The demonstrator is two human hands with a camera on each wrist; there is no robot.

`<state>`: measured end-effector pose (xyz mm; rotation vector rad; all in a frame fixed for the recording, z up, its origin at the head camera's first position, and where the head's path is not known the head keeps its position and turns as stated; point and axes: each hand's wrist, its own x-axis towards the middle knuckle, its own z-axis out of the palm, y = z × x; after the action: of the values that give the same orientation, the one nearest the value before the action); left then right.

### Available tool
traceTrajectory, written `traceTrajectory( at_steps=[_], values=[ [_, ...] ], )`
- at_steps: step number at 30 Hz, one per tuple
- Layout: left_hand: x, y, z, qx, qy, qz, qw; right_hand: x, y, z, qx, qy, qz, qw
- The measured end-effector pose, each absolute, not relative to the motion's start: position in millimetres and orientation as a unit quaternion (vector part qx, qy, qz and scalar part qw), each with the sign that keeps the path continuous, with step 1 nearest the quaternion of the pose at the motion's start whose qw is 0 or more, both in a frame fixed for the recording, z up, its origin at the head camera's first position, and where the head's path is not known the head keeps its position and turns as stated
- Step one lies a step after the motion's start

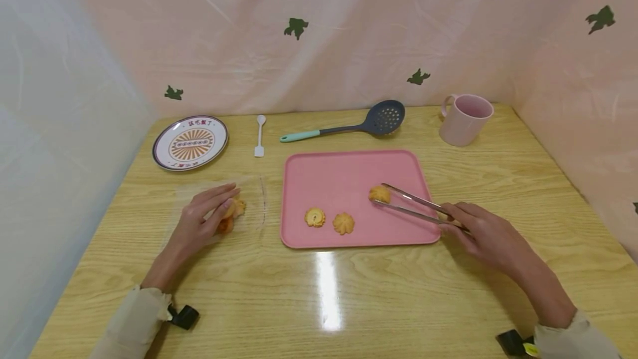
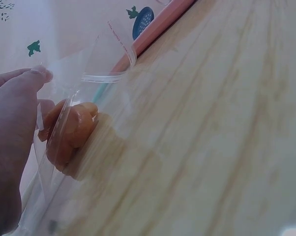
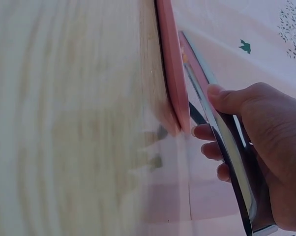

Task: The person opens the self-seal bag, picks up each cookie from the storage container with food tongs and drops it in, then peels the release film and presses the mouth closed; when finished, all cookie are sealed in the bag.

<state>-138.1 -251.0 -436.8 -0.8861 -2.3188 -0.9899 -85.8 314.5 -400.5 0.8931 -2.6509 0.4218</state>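
Note:
My left hand [image 1: 199, 218] pinches the film of a clear zip bag [image 1: 255, 198] lying left of the pink tray [image 1: 344, 173]. Inside the bag, several golden cookies [image 2: 72, 132] are bunched near the fingers, partly hidden by the hand in the head view. My right hand [image 1: 490, 237] grips metal tongs [image 1: 418, 214] at the tray's right side. The tongs' tips lie on either side of a round cookie [image 1: 380, 194] on the tray; whether they squeeze it I cannot tell. Two more cookies, one ring-marked [image 1: 315, 217] and one flower-shaped [image 1: 344, 223], lie near the tray's front edge.
A patterned plate [image 1: 191, 143] stands at the back left, beside a small white spoon [image 1: 260, 136]. Behind the tray lies a slotted skimmer [image 1: 385, 118] with a mint handle. A pink mug [image 1: 463, 121] is at the back right, near the curtain [image 1: 349, 54].

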Motion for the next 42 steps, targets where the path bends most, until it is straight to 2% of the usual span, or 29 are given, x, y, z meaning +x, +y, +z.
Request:
traceTrajectory(
  at_steps=[12,24,36,42],
  values=[
    [-137.0,-250.1,-435.7,-0.313,-0.852,-0.354,0.226,-100.5,301.3,-404.7,0.354,-0.902,0.170,0.179],
    [-137.5,-251.4,-436.3,-0.316,-0.849,-0.353,0.232,-112.6,281.3,-400.4,0.354,-0.905,0.175,0.156],
    [-138.5,-251.8,-437.0,-0.325,-0.843,-0.359,0.235,-128.7,255.2,-402.0,0.397,-0.877,0.205,0.175],
    [-137.9,-251.8,-436.6,-0.322,-0.845,-0.360,0.230,-135.0,237.4,-401.2,0.395,-0.883,0.206,0.151]
  ],
)
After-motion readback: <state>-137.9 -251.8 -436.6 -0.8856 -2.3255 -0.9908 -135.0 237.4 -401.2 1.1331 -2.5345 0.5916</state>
